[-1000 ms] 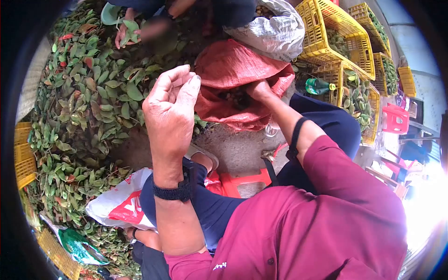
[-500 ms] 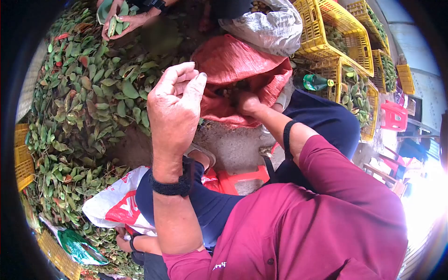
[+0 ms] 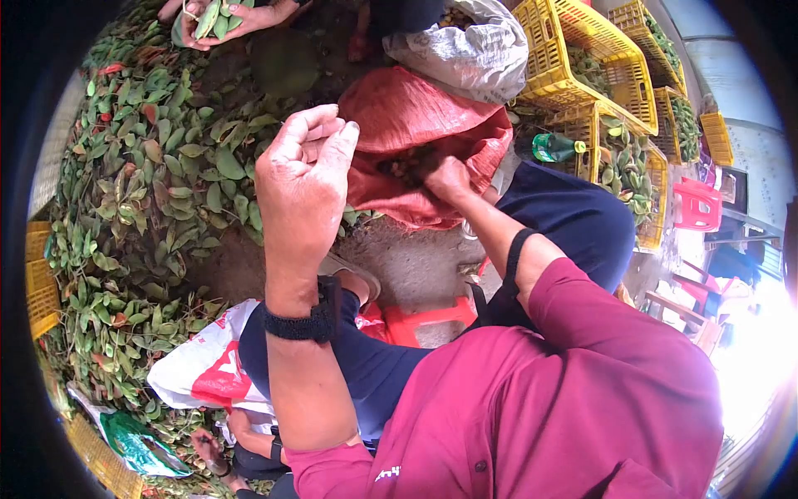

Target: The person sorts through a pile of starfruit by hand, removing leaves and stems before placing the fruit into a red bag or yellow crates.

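My left hand is raised in front of the red woven sack, over the leaf pile's edge. Its fingers curl loosely, the thumb stands apart from them, and nothing shows in the palm. Inside the sack's gaping mouth is my right hand, its fingers hidden against the folds. Small dark roundish pieces lie in the sack beside that hand. A black band circles each of my forearms.
Green pods or leaves cover the floor at left. Behind the red sack stands a white sack. Yellow crates and a green bottle are at right. Another person's hands hold green pods at top left; more hands work lower left.
My right hand has drawn back slightly, showing more of the sack's contents. My left hand keeps its curl. The co-worker's hands at top left moved up; another hand appeared at lower left.
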`<state>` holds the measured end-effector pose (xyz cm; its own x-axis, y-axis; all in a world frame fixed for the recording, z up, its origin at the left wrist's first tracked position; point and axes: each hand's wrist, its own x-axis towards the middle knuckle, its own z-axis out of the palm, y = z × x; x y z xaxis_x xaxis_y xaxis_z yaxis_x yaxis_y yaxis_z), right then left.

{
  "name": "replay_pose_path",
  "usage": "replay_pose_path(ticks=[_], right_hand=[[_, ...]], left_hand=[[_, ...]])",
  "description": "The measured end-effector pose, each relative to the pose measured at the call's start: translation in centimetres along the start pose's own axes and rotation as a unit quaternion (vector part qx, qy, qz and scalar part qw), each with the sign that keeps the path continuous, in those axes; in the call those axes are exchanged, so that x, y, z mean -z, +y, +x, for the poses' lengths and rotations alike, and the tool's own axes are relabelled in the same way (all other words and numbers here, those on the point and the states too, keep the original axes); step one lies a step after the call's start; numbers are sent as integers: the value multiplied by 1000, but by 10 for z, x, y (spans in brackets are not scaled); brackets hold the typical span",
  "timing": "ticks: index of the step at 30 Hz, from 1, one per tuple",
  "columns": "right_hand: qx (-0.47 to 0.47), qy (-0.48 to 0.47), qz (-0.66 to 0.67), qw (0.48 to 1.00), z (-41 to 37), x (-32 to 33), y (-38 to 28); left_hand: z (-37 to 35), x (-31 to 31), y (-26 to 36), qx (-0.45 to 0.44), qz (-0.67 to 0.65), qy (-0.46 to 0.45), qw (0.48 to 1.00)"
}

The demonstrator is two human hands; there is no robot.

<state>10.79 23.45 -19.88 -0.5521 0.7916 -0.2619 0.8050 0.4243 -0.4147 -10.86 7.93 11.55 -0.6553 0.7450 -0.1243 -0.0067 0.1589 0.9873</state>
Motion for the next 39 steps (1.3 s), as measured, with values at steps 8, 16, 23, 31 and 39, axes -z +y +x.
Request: replay_pose_path(ticks=[8,16,23,31,39], right_hand=[[35,2,-33,999,22,18,12],[-7,-14,-118,993,16,-16,2],[158,-88,-122,976,20,-25,32],[-81,-347,585,729,-47,132,-61],[-26,-354,761,542,-133,194,-91]], left_hand=[[-18,-8,2,7,26,-20,999],[-14,-3,0,13,60,-18,998],[-9,-5,-7,-32,57,-1,998],[0,1,-18,5,40,-30,999],[-63,-68,-26,25,-24,-276,960]])
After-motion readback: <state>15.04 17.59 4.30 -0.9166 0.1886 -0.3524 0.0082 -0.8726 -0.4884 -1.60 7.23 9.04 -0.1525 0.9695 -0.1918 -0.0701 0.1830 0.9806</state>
